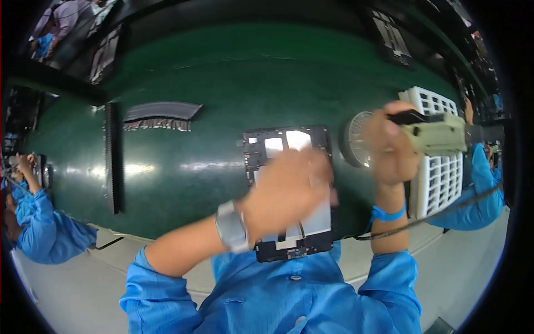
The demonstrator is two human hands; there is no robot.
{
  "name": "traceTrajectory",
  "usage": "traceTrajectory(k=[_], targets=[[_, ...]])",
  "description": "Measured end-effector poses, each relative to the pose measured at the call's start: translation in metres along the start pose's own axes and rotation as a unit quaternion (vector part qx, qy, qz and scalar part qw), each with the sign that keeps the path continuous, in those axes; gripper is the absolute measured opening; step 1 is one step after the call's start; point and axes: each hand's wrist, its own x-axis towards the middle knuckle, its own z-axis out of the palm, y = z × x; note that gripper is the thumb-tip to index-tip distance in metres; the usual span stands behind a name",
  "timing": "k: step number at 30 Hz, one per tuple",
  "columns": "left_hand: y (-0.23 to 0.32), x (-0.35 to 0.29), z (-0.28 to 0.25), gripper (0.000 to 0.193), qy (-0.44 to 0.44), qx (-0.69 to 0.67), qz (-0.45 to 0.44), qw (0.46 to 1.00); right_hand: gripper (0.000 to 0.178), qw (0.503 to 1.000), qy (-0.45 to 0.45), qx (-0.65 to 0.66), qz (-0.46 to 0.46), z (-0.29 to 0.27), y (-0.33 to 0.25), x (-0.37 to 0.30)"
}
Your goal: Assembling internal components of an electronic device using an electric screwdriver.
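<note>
- The bench (233,83) has a dark green top that fills the upper middle of the view, with a pale front edge running along the person's side.
- A flat black device frame (289,245) with pale grey panels lies on the bench at the centre, its near end reaching the bench edge just above the person's blue smock.
- A white gridded tray (439,178) stands at about three o'clock from the frame, partly behind the right forearm.
- A long black strip (111,158) lies at nine o'clock from the frame, well apart from it; a dark curved pad (161,111) lies near it at ten o'clock.
- A round pale mesh dish (356,139) sits between the frame and the tray, touching neither that I can tell.
- The left hand (286,192), a grey band on its wrist, lies over the middle of the frame; it is blurred, fingers loosely curled, and I cannot tell whether it grips anything.
- The right hand (392,147) is closed around the grip of a beige power screwdriver (439,133), held raised at two o'clock from the frame, its dark cable (434,214) trailing down across the bench edge.
</note>
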Motion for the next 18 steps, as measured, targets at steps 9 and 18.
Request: traceTrajectory(k=[9,18], targets=[[0.047,-0.061,0.006,0.04,-0.088,0.153,0.052,0.983,0.024,0.996,0.047,-0.049,-0.055,-0.05,0.011,-0.005],[-0.122,0.076,-0.06,0.034,0.027,0.386,-0.061,0.92,0.023,0.992,0.061,-0.1,-0.05,-0.049,0.018,-0.016]])
